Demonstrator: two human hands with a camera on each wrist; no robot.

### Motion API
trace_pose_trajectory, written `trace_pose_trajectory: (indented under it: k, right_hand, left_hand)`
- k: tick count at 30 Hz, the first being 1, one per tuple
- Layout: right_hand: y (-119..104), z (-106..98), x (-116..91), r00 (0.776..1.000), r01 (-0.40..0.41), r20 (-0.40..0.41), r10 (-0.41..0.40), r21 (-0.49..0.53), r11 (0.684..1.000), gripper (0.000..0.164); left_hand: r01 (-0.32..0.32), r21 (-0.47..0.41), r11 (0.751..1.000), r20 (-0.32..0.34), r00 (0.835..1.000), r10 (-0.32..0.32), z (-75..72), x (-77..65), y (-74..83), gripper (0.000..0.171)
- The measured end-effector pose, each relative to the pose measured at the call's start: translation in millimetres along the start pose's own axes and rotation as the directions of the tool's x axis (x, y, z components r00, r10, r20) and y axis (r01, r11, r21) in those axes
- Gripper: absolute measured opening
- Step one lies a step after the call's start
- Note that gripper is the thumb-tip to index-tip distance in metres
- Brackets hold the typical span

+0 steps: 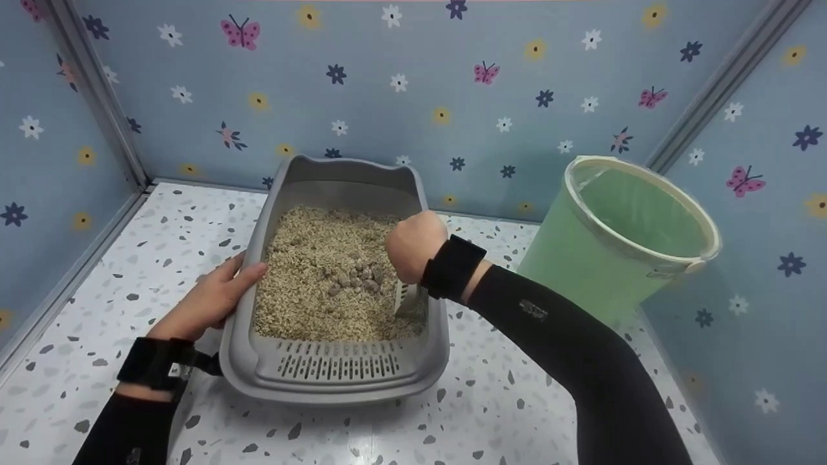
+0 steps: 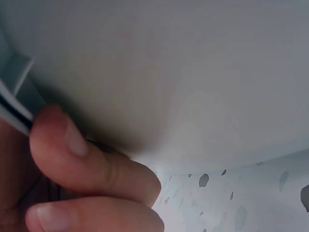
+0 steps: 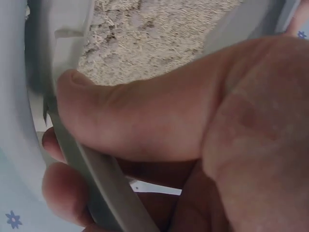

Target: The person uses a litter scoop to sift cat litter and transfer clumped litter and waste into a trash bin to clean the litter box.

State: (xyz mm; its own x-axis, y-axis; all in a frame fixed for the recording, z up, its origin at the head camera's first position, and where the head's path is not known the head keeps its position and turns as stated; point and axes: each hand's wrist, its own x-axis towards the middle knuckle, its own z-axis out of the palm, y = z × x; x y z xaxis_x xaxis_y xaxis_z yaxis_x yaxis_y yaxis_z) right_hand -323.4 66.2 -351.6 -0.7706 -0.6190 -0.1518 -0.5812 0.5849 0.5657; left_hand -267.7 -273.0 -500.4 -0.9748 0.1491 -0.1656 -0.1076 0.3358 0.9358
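A grey litter box holds tan pellet litter, with a small pile of grey-brown clumps near its middle. My left hand grips the box's left rim, thumb on top; in the left wrist view its fingers curl under the edge. By the right inner wall, my right hand holds a pale litter scoop whose slotted head dips to the litter. The right wrist view has the thumb pressed along the scoop's handle and fingers wrapped behind it. Part of the scoop's head is hidden.
A green bin with a cream rim and a clear liner stands to the right of the box. Behind is a blue wall with flowers and butterflies; side walls enclose the speckled white floor.
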Motion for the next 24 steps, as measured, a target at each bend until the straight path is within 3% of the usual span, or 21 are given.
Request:
trace_pose_trajectory:
  k: [9, 14, 19, 24]
  right_hand:
    - [11.7, 9.6, 24.7, 0.995, -0.013, 0.1, 0.001, 0.123, 0.992, 0.05]
    - [19.9, 18.1, 37.3, 0.988, -0.032, 0.157, -0.001, 0.206, 0.978, 0.058]
    - [22.9, 26.2, 45.9, 0.986, -0.046, 0.164, 0.002, 0.265, 0.963, 0.058]
    - [21.9, 32.1, 53.7, 0.988, -0.006, 0.146, -0.041, 0.31, 0.951, 0.045]
  left_hand:
    - [-0.005, -0.002, 1.0, -0.007, 1.0, 0.005, 0.3, -0.5, 1.3, 0.087]
    - [-0.008, -0.009, 1.0, -0.006, 1.0, 0.008, 0.0, 0.2, 0.0, 0.086]
    - [-0.013, -0.015, 1.0, -0.007, 1.0, 0.013, -0.8, 0.7, -1.6, 0.086]
    - [0.0, -0.018, 1.0, -0.001, 1.0, 0.0, -0.2, 1.3, -3.5, 0.087]
